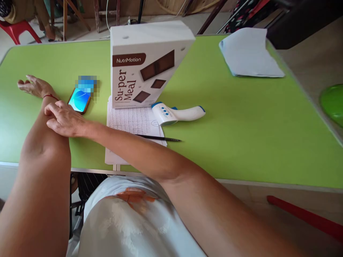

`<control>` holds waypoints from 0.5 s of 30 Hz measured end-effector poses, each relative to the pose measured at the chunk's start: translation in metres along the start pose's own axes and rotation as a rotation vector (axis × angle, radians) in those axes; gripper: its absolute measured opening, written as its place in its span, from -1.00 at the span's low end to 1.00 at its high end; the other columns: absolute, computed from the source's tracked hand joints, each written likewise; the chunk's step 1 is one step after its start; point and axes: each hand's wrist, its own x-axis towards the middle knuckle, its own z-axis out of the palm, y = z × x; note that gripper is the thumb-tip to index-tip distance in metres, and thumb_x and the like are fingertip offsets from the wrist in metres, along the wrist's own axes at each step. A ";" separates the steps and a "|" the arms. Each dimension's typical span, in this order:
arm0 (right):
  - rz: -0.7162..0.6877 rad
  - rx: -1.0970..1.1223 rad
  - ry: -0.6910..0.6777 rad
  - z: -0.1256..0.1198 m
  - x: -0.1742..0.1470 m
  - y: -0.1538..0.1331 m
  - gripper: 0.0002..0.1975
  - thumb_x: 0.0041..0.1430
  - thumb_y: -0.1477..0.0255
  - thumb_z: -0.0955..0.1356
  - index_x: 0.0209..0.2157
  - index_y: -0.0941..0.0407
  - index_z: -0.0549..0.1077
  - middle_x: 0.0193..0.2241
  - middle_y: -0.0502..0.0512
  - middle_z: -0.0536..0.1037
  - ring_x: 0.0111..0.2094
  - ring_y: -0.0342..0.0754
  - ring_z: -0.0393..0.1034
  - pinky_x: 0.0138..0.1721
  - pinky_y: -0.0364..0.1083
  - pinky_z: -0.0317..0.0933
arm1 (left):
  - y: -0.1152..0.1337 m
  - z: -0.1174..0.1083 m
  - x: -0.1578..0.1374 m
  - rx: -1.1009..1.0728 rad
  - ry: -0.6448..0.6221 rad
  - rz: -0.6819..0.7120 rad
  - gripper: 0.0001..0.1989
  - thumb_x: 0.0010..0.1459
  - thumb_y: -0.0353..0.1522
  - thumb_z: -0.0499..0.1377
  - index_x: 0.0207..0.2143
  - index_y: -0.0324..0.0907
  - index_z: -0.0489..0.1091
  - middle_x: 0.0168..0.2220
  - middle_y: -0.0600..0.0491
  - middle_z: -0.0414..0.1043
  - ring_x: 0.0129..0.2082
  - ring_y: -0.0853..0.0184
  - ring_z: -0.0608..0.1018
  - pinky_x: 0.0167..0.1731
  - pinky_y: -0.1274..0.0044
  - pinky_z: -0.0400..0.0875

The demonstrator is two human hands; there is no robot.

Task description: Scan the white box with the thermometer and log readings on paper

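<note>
My left arm stretches over the green table, and my left hand (36, 86) lies near its left side with the fingers loosely apart and nothing in them. A thin red string bracelet (50, 96) circles that wrist. My right hand (65, 119) reaches across and touches the left forearm just below the bracelet. Its fingers are bent, with the thumb apart from them, and no object shows in it. Close to both hands lies a phone (79, 100) with a lit blue screen, its upper part blurred out.
A white NutriMotion box (144, 67) stands on written sheets (128, 121). Beside it lie a white and blue infrared thermometer (177, 113) and a black pen (171, 139). Folded paper (249, 53) rests at the back right of the green table (241, 132). Red stools stand around.
</note>
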 end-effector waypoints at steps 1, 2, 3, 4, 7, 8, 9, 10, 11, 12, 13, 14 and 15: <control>0.021 0.000 0.023 0.001 0.000 -0.001 -0.80 0.11 0.46 0.23 -0.22 0.02 0.40 -0.09 0.03 0.48 -0.03 -0.04 0.34 -0.01 -0.01 0.26 | 0.001 -0.001 0.000 0.037 0.067 -0.021 -0.70 0.47 -0.49 -0.43 0.17 -0.49 -0.35 0.24 -0.27 -0.39 0.30 0.23 -0.49 -0.11 0.30 -0.12; 0.005 -0.002 0.009 0.000 -0.005 -0.006 -0.81 0.09 0.47 0.23 -0.26 0.01 0.40 -0.09 0.01 0.47 -0.04 -0.02 0.34 -0.02 0.01 0.27 | 0.001 -0.001 0.000 0.072 0.117 -0.043 -0.69 0.48 -0.44 -0.41 0.16 -0.51 -0.34 0.22 -0.26 -0.34 0.30 0.24 -0.48 -0.13 0.30 -0.14; -0.030 -0.008 -0.014 -0.002 -0.013 -0.017 -0.82 0.09 0.47 0.22 -0.30 0.00 0.41 -0.10 -0.01 0.48 -0.05 -0.01 0.35 -0.04 0.03 0.28 | 0.001 -0.001 0.000 0.100 0.147 -0.060 -0.65 0.49 -0.37 -0.41 0.15 -0.49 -0.32 0.21 -0.23 -0.28 0.30 0.25 -0.47 -0.11 0.29 -0.15; -0.103 -0.008 -0.069 -0.005 -0.023 -0.030 -0.83 0.09 0.47 0.22 -0.34 0.00 0.41 -0.13 -0.03 0.49 -0.08 -0.01 0.36 -0.07 0.05 0.29 | 0.001 -0.001 0.000 0.123 0.171 -0.075 -0.61 0.48 -0.30 -0.41 0.16 -0.45 -0.30 0.21 -0.18 -0.24 0.30 0.29 -0.41 -0.08 0.29 -0.16; -0.356 0.051 -0.216 -0.021 -0.055 -0.072 -0.84 0.12 0.49 0.24 -0.32 0.03 0.44 -0.19 0.01 0.52 -0.09 -0.02 0.35 -0.09 0.03 0.30 | 0.000 0.002 0.001 0.162 0.222 -0.095 -0.64 0.44 -0.33 -0.38 0.17 -0.37 -0.28 0.23 -0.12 -0.18 0.26 0.42 -0.09 0.03 0.31 -0.22; -0.378 0.090 -0.287 -0.026 -0.061 -0.081 -0.83 0.11 0.52 0.25 -0.32 0.03 0.44 -0.20 -0.05 0.53 -0.14 -0.08 0.37 -0.11 -0.03 0.30 | -0.001 0.003 0.001 0.169 0.235 -0.096 -0.66 0.41 -0.38 -0.35 0.17 -0.37 -0.28 0.24 -0.12 -0.18 0.22 0.46 0.00 0.05 0.34 -0.23; -0.392 0.137 -0.355 -0.029 -0.063 -0.085 -0.84 0.10 0.52 0.25 -0.33 0.02 0.43 -0.22 -0.10 0.53 -0.19 -0.14 0.37 -0.13 -0.09 0.30 | -0.001 0.003 0.001 0.174 0.245 -0.096 -0.65 0.40 -0.40 -0.34 0.17 -0.36 -0.28 0.24 -0.11 -0.18 0.19 0.48 0.06 0.07 0.37 -0.23; -0.382 0.161 -0.373 -0.030 -0.061 -0.083 -0.83 0.15 0.50 0.22 -0.35 0.03 0.42 -0.25 -0.11 0.54 -0.21 -0.17 0.38 -0.12 -0.12 0.29 | -0.002 0.004 0.001 0.179 0.251 -0.097 -0.65 0.40 -0.38 -0.34 0.16 -0.36 -0.28 0.24 -0.11 -0.16 0.17 0.48 0.09 0.08 0.39 -0.23; -0.400 0.144 -0.378 -0.029 -0.054 -0.077 -0.79 0.23 0.44 0.17 -0.34 0.04 0.41 -0.27 -0.07 0.54 -0.19 -0.15 0.37 -0.10 -0.11 0.28 | -0.003 0.004 0.002 0.184 0.253 -0.097 -0.63 0.41 -0.32 -0.36 0.16 -0.35 -0.27 0.23 -0.11 -0.14 0.17 0.48 0.09 0.09 0.40 -0.21; -0.352 0.078 -0.347 -0.026 -0.044 -0.066 -0.80 0.24 0.43 0.18 -0.38 0.06 0.40 -0.27 -0.05 0.54 -0.15 -0.12 0.37 -0.03 -0.07 0.25 | -0.004 0.004 0.003 0.189 0.249 -0.097 -0.59 0.42 -0.24 -0.38 0.16 -0.35 -0.27 0.22 -0.10 -0.12 0.19 0.47 0.07 0.09 0.39 -0.20; -0.323 0.027 -0.322 -0.022 -0.033 -0.053 -0.81 0.23 0.42 0.20 -0.40 0.08 0.39 -0.26 -0.03 0.53 -0.14 -0.09 0.37 -0.01 -0.03 0.23 | -0.005 0.003 0.004 0.194 0.237 -0.094 -0.54 0.42 -0.16 -0.40 0.15 -0.35 -0.25 0.21 -0.10 -0.10 0.21 0.45 0.02 0.08 0.37 -0.19; -0.238 0.005 -0.201 -0.017 -0.020 -0.038 -0.79 0.24 0.45 0.18 -0.40 0.09 0.38 -0.21 0.04 0.51 -0.09 -0.05 0.35 0.01 0.00 0.22 | -0.007 0.002 0.005 0.202 0.219 -0.088 -0.50 0.42 -0.11 -0.41 0.13 -0.36 -0.23 0.20 -0.10 -0.10 0.25 0.42 -0.05 0.07 0.35 -0.18; -0.176 0.010 -0.124 -0.011 -0.009 -0.025 -0.79 0.24 0.48 0.17 -0.40 0.10 0.38 -0.16 0.09 0.49 -0.04 -0.03 0.33 0.00 0.00 0.22 | -0.009 0.001 0.006 0.210 0.196 -0.074 -0.50 0.43 -0.10 -0.42 0.10 -0.38 -0.21 0.20 -0.12 -0.13 0.28 0.39 -0.13 0.04 0.32 -0.17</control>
